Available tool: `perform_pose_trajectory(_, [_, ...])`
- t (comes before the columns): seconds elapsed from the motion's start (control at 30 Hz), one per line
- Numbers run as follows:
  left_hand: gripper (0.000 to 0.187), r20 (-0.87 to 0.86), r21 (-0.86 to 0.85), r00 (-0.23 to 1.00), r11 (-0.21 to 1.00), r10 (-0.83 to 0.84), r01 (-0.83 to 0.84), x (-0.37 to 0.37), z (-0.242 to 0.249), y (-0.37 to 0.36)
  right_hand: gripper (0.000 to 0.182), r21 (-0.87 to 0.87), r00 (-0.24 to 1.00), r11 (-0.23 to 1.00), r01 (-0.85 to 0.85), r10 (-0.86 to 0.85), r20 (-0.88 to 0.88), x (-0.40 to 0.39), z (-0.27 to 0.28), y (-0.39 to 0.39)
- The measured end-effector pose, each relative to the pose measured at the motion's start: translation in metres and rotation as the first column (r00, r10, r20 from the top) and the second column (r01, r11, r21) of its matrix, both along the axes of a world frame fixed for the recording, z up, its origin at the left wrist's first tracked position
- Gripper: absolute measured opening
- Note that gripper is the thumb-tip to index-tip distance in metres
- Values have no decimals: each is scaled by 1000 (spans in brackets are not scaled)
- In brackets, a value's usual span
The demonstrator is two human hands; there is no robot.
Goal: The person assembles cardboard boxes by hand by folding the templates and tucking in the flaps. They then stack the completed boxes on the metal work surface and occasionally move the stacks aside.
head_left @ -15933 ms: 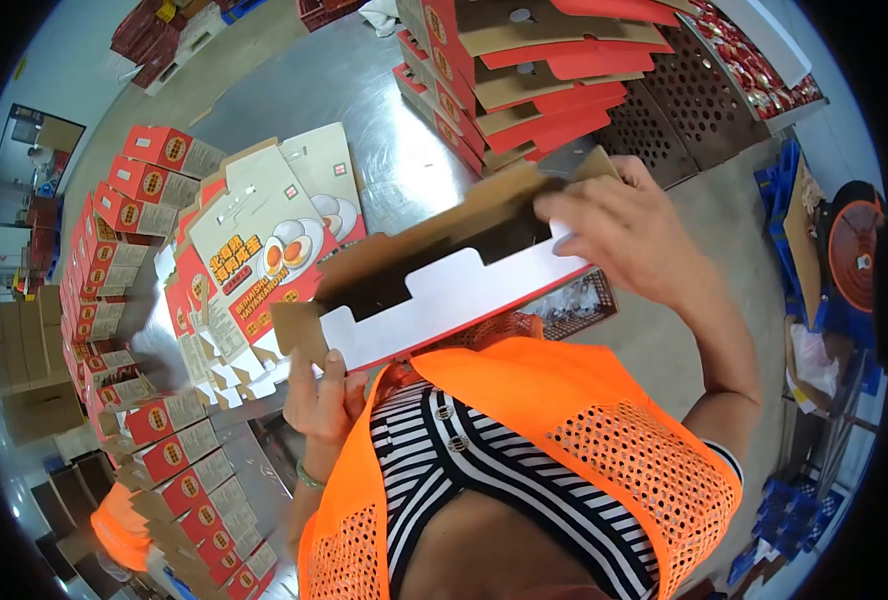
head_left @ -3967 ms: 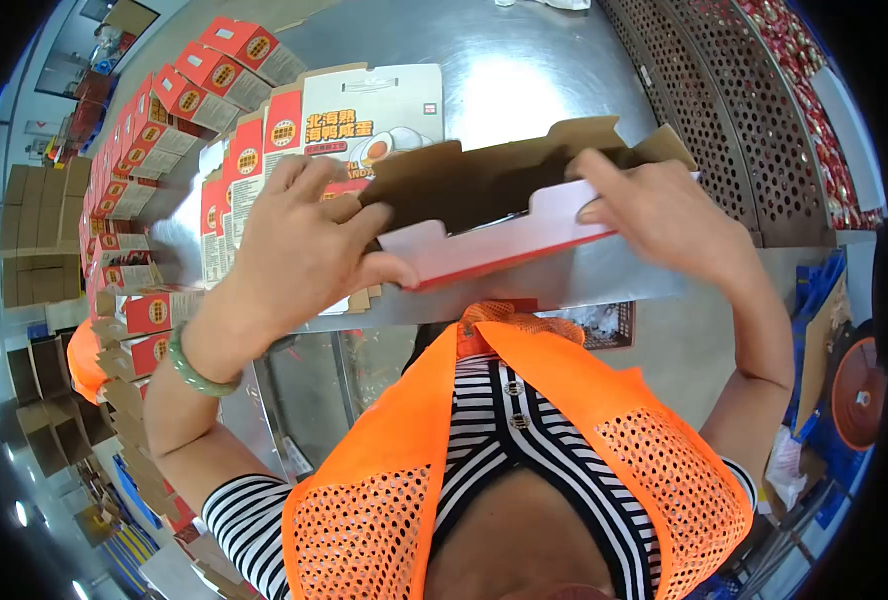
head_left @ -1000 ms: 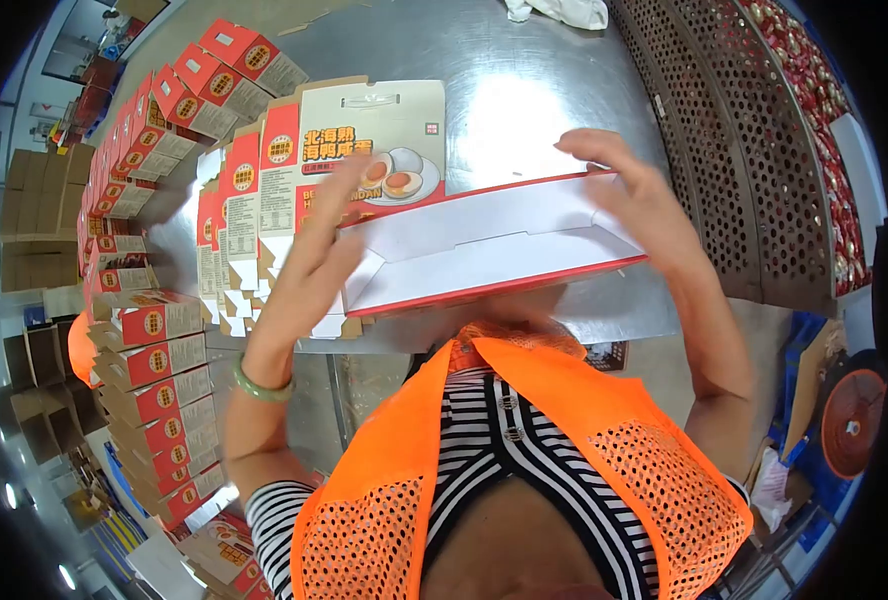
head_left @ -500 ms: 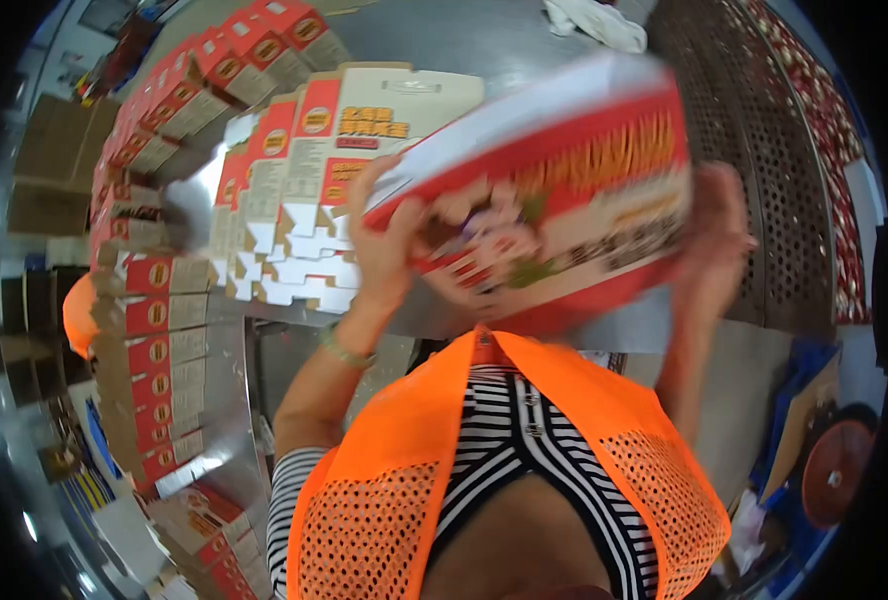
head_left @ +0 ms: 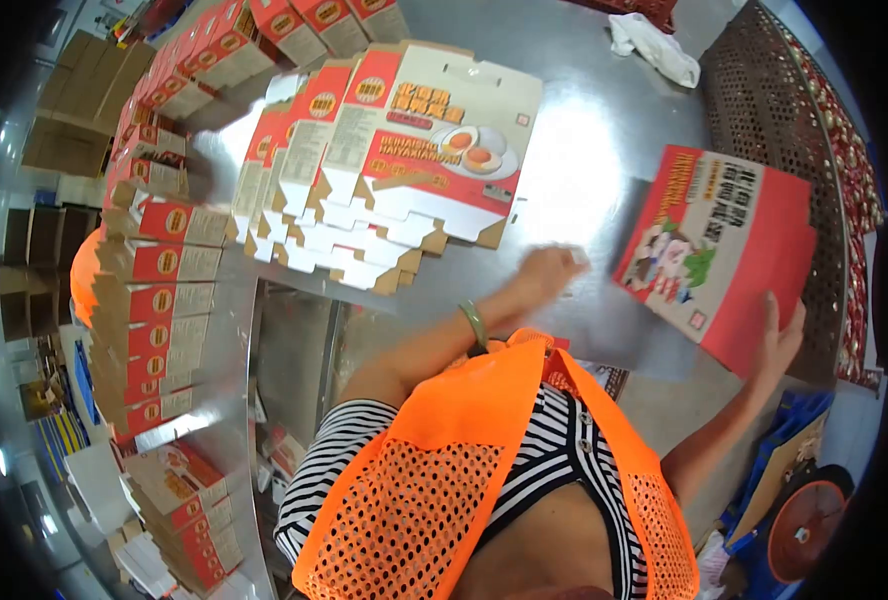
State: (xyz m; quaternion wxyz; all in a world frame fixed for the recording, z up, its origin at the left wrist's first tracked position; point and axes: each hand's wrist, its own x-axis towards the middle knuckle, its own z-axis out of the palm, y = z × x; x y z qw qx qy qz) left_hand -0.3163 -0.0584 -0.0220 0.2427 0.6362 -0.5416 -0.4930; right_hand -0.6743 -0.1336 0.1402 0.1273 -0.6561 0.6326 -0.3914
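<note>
My right hand grips the lower right edge of a red and beige printed carton, the thumb on its red panel. The carton stands tilted over the right part of the steel table, beside a brown perforated tray. My left hand is apart from the carton, over the table's front. Its fingers are curled in and somewhat blurred, with nothing visible in them. To its left lies an overlapping stack of flat cartons with eggs printed on the top one and white flaps towards me.
Several standing red cartons line the table's left side and back. The perforated brown tray borders the right. A white cloth lies at the back. Brown cardboard boxes are stacked far left; an orange-clad person is partly hidden there.
The carton, held between both hands before, has moved right and turned, now in my right hand only. My left hand has let go and is lower. The view has shifted, showing more of the flat stack.
</note>
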Motion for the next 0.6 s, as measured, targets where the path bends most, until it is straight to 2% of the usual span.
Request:
perform_pose_trajectory(0.03, [39, 82, -500, 936, 827, 343, -259, 25, -8, 5, 44, 5, 993, 1000, 26, -26, -118, -10, 2, -8])
perform_pose_trajectory(0.07, [37, 122, -574, 843, 730, 524, -371, 72, -16, 0, 42, 2, 971, 999, 54, -52, -232, -19, 5, -18])
perform_pose_trajectory(0.1, [41, 343, -614, 683, 704, 645, -357, 130, -19, -5, 42, -45, 938, 999, -22, 5, -347, -28, 11, -28])
perform_pose_trajectory(0.13, [47, 382, -620, 547, 646, 745, -446, 188, -9, 2, 45, -37, 881, 998, -48, 25, -472, -37, 18, -41])
perform_pose_trajectory(0.17, [52, 612, -683, 275, 671, 742, -290, 242, 5, 10, 47, -12, 838, 1000, -24, 14, -545, -49, 12, -59])
perform_pose_trajectory(0.2, [59, 617, -740, 17, 588, 787, -325, 281, -4, 19, 49, 16, 786, 1000, 6, 5, -618, -55, 7, -68])
perform_pose_trajectory(0.23, [63, 680, -610, 78, 622, 729, -490, 306, -6, 34, 49, 31, 781, 999, 11, 11, -625, -46, 12, -63])
perform_pose_trajectory(0.27, [67, 717, -462, 142, 618, 682, -636, 321, -3, 42, 52, 68, 762, 987, 145, -68, -644, -29, 21, -62])
perform_pose_trajectory(0.3, [67, 711, -468, 137, 610, 689, -639, 330, -4, 43, 57, 94, 736, 957, 275, -147, -660, -16, 25, -65])
perform_pose_trajectory(0.33, [70, 755, -435, 159, 668, 636, -604, 332, -4, 49, 57, 99, 734, 956, 275, -142, -664, -20, 18, -67])
perform_pose_trajectory(0.37, [72, 798, -390, 186, 727, 573, -564, 332, -6, 55, 61, -135, 571, 962, 236, -250, -782, -32, 8, -66])
perform_pose_trajectory(0.4, [72, 801, -378, 199, 735, 564, -563, 334, -7, 59, 65, -354, 390, 924, 142, -381, -838, -44, 3, -64])
perform_pose_trajectory(0.43, [71, 808, -386, 186, 740, 559, -550, 336, -8, 60, 64, -540, 307, 840, -54, -500, -810, -9, 17, -53])
perform_pose_trajectory(0.47, [69, 808, -399, 183, 749, 560, -530, 335, -9, 55, 58, -543, 472, 834, -97, -442, -763, 38, 28, -39])
perform_pose_trajectory(0.5, [70, 799, -400, 184, 735, 572, -548, 335, -7, 54, 54, -475, 664, 867, -152, -267, -699, 79, 24, -28])
perform_pose_trajectory(0.53, [81, 796, -284, 281, 741, 536, -609, 343, -4, 52, 63, -436, 682, 828, -352, -92, -725, 106, 18, -26])
perform_pose_trajectory(0.57, [81, 775, -379, 247, 740, 582, -555, 363, -28, 59, 67, -484, 616, 861, -157, -298, -730, 128, 10, -18])
perform_pose_trajectory(0.6, [77, 673, -257, 422, 727, 608, -637, 371, -25, 59, 71, -545, 487, 837, 46, -496, -719, 127, 0, -15])
